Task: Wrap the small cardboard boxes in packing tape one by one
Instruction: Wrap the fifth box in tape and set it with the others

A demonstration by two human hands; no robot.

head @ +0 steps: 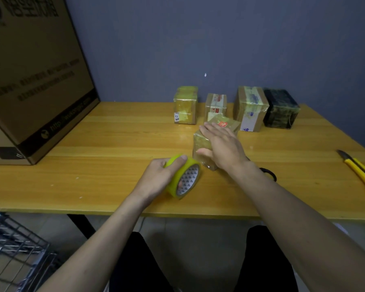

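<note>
Two hands share this wrap: the right hand (221, 144) lies flat on the box (214, 142) mid-surface, while the left hand (158, 175) grasps the tape roll (182, 175) just beside it. Press firmly and pull the strip taut.

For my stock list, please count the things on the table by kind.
Small boxes: 5, four in a back row, one under the right hand
Large box: 1
Tape roll: 1
Yellow knife: 1
Total: 8
</note>
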